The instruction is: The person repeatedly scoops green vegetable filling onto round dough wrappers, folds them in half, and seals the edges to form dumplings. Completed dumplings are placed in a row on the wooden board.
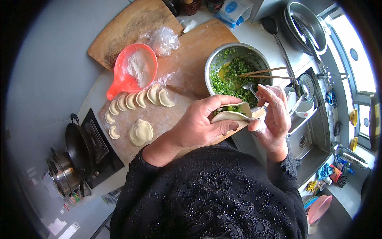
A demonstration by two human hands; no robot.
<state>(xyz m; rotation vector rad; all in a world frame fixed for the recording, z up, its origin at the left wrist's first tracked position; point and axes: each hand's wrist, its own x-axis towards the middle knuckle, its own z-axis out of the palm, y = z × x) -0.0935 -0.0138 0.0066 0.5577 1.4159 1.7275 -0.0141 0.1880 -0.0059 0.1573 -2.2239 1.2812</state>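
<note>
My left hand [198,119] holds a round dough wrapper [228,116], bent into a fold around chopped green filling [231,109]. The thumb of my right hand [273,116] touches the wrapper's right end; its fingers are raised and floury. Close to those fingertips is the handle of a metal spoon [249,87], and I cannot tell whether they hold it. The spoon's bowl lies in a steel mixing bowl [209,64] of chopped greens [222,85]. A pair of wooden chopsticks [265,73] leans there too. Several folded dumplings [153,95] form a curved row, near stacked wrappers [141,132].
A red plastic scoop [112,91] with flour and a crumpled plastic bag [164,40] stand on wooden boards [191,49]. Left is a black wok [79,146] by the stove [109,155]. On the right are a steel sink [310,158], a skimmer [306,86] and stacked pans [307,27].
</note>
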